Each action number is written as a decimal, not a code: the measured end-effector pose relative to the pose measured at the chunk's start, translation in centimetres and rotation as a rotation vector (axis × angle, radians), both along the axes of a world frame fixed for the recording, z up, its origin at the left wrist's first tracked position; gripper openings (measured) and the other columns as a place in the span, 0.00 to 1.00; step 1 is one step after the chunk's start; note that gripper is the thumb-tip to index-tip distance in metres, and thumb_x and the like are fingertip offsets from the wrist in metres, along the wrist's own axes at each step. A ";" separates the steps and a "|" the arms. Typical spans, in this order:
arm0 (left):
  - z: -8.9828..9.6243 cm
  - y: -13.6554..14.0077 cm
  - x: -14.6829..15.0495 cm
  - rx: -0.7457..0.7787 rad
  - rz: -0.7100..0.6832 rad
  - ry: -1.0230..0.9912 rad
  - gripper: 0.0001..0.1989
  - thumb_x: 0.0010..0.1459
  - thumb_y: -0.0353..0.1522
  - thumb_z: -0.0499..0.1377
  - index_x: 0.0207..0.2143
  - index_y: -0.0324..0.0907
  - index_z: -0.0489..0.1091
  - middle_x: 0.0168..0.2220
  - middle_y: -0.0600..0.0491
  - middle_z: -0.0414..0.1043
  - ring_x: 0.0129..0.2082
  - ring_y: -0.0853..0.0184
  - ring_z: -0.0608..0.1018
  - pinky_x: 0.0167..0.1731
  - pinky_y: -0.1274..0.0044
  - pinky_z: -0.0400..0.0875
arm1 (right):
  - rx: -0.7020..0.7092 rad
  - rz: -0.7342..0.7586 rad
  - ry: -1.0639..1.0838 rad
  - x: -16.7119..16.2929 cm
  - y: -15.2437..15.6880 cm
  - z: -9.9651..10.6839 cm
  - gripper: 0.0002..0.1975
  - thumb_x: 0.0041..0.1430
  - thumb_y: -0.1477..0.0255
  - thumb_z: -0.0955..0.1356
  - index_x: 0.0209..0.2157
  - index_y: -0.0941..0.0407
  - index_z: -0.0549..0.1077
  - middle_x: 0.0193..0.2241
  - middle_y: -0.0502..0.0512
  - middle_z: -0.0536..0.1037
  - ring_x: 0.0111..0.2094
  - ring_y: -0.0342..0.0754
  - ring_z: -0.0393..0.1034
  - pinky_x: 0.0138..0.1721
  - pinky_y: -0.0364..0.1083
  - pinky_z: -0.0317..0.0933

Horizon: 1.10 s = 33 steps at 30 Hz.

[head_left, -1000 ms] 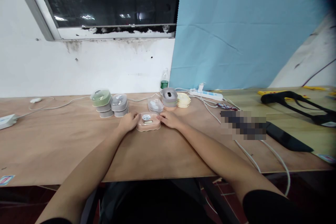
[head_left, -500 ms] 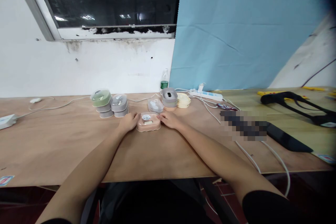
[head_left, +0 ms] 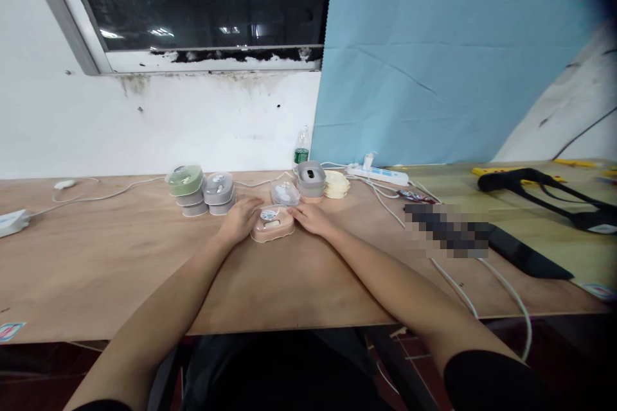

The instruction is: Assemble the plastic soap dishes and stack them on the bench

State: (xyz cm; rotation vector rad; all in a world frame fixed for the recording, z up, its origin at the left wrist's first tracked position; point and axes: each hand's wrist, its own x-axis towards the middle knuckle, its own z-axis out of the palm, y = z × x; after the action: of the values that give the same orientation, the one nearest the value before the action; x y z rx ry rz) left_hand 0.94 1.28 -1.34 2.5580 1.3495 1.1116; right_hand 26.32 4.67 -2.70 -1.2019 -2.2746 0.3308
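Observation:
A pink soap-box-like case [head_left: 272, 231] with a clear lid, a round label and a small pale bar on it sits on the table in front of me, slightly turned. My right hand [head_left: 311, 217] pinches its far right corner. At the left side of the case, my left hand [head_left: 241, 218] has its fingers stretched forward, lying against or close beside the edge; contact is hard to tell. Just behind the case is a stack of clear lids [head_left: 285, 193]. Stacked grey and pink open trays [head_left: 311, 181] stand to the right of those.
Left of my hands stand grey cases [head_left: 219, 189] and a stack topped by a green case [head_left: 186, 180]. Pale yellow trays [head_left: 337, 185], a bottle [head_left: 301, 146] and a power strip [head_left: 378, 174] are at the back. Cables, a black strap frame [head_left: 525, 180] and a dark object [head_left: 527, 250] lie right.
My left hand has loosened from the case's left corner, its fingers now extended forward. The case has turned slightly. My right hand keeps its place at the right corner.

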 end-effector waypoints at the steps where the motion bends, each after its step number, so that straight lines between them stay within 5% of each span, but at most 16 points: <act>1: 0.1 -0.2 0.2 0.024 -0.069 0.027 0.18 0.65 0.37 0.48 0.49 0.40 0.70 0.49 0.47 0.73 0.49 0.63 0.74 0.50 0.71 0.66 | 0.009 -0.008 0.001 0.0 0.0 0.0 0.29 0.65 0.53 0.54 0.24 0.57 0.72 0.24 0.53 0.74 0.28 0.45 0.66 0.28 0.42 0.50; 7: 1.6 -1.8 1.2 0.052 -0.166 0.192 0.17 0.65 0.39 0.48 0.45 0.43 0.72 0.44 0.49 0.76 0.45 0.64 0.76 0.47 0.71 0.66 | 0.002 -0.014 -0.024 0.2 0.1 -0.1 0.28 0.66 0.54 0.53 0.29 0.56 0.74 0.30 0.56 0.77 0.32 0.47 0.69 0.31 0.42 0.53; 12: 2.2 -1.7 1.1 0.158 0.113 0.387 0.21 0.64 0.39 0.47 0.27 0.40 0.75 0.27 0.48 0.77 0.30 0.64 0.77 0.50 0.66 0.60 | 0.007 0.020 -0.066 0.1 0.0 -0.1 0.29 0.66 0.54 0.53 0.26 0.56 0.73 0.28 0.55 0.77 0.30 0.46 0.68 0.30 0.42 0.52; 16: 2.1 -1.4 0.5 0.138 0.348 0.420 0.22 0.62 0.42 0.48 0.25 0.41 0.75 0.25 0.47 0.76 0.28 0.62 0.77 0.50 0.64 0.59 | 0.018 0.011 -0.099 0.0 0.0 -0.1 0.27 0.64 0.52 0.56 0.25 0.56 0.73 0.25 0.54 0.76 0.28 0.45 0.66 0.28 0.42 0.50; 23: 1.8 -1.4 0.1 -0.018 0.362 0.389 0.21 0.62 0.45 0.47 0.37 0.43 0.74 0.42 0.46 0.77 0.44 0.58 0.76 0.48 0.67 0.62 | 0.000 0.001 -0.068 0.0 -0.1 -0.2 0.24 0.61 0.52 0.61 0.25 0.57 0.72 0.25 0.52 0.75 0.26 0.43 0.64 0.27 0.42 0.47; 28: 0.4 -0.8 0.2 -0.101 0.355 0.436 0.27 0.63 0.42 0.45 0.59 0.39 0.60 0.62 0.42 0.57 0.62 0.52 0.60 0.54 0.60 0.57 | 0.016 -0.007 -0.024 -0.1 -0.1 -0.3 0.22 0.60 0.53 0.62 0.25 0.57 0.73 0.25 0.51 0.75 0.26 0.43 0.64 0.27 0.42 0.47; 33: -0.7 -0.1 0.1 -0.093 0.402 0.439 0.26 0.62 0.34 0.44 0.61 0.38 0.57 0.64 0.42 0.53 0.64 0.52 0.56 0.54 0.59 0.56 | 0.054 -0.085 0.006 0.0 0.0 -0.3 0.20 0.60 0.56 0.64 0.25 0.56 0.73 0.24 0.51 0.75 0.26 0.43 0.64 0.27 0.42 0.48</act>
State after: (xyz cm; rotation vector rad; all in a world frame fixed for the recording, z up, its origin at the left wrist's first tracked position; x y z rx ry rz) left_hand 1.02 1.17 -2.03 2.6267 2.0265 0.5006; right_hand 26.27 4.68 -3.01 -1.2643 -2.2054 0.2385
